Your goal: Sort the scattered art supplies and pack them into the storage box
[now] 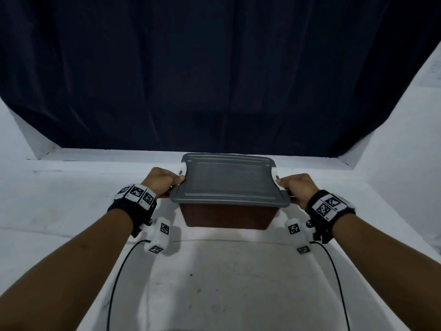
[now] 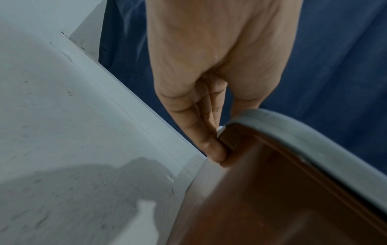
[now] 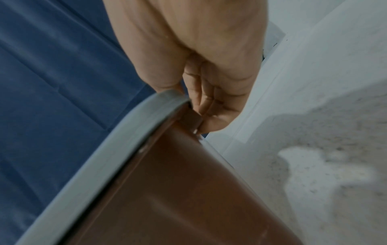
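Note:
A brown storage box (image 1: 226,217) with a grey lid (image 1: 229,180) on top sits in the middle of the white table. My left hand (image 1: 164,182) grips its left side, fingers curled under the lid rim by the white latch (image 1: 181,172). My right hand (image 1: 296,187) grips the right side the same way. In the left wrist view my fingers (image 2: 209,142) hook under the lid edge (image 2: 293,132) against the brown wall (image 2: 272,199). The right wrist view shows my fingers (image 3: 213,116) tucked under the lid edge (image 3: 125,140). No loose art supplies are in sight.
The white table (image 1: 214,283) stretches towards me, with a dark blue curtain (image 1: 214,68) behind its far edge. White side panels stand at left (image 1: 21,139) and right (image 1: 405,115). Black cables (image 1: 119,271) trail from my wrist bands.

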Action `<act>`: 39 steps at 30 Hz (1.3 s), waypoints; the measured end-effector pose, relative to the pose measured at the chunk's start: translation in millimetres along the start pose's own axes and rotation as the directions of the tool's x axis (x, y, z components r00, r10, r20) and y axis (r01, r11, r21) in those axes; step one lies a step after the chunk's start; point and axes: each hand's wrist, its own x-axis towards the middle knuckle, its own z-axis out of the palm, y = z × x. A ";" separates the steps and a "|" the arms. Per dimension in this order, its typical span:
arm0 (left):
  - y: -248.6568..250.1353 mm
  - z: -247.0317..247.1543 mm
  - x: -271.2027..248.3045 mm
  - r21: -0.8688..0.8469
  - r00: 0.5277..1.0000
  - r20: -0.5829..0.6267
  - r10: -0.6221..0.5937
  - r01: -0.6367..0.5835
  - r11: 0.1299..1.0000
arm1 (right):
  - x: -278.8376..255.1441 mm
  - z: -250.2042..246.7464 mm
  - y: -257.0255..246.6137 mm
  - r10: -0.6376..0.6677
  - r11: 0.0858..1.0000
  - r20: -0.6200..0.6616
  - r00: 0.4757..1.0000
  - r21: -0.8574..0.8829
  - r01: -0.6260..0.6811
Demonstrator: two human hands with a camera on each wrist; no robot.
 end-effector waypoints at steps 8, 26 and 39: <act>7.2 -18.3 47.9 0.026 1.000 -0.014 0.005 -0.005 1.000 | 40.7 35.9 -14.5 -0.005 1.000 0.002 1.000 0.026 0.005; 4.8 -49.5 68.1 -0.030 0.995 -0.101 -0.020 0.017 0.999 | 60.6 75.1 -31.3 -0.004 1.000 0.087 0.996 -0.023 0.006; 2.3 -44.8 50.0 -0.011 0.980 -0.197 0.008 -0.010 1.000 | 41.9 73.5 -28.7 0.013 0.999 0.051 0.999 -0.042 -0.010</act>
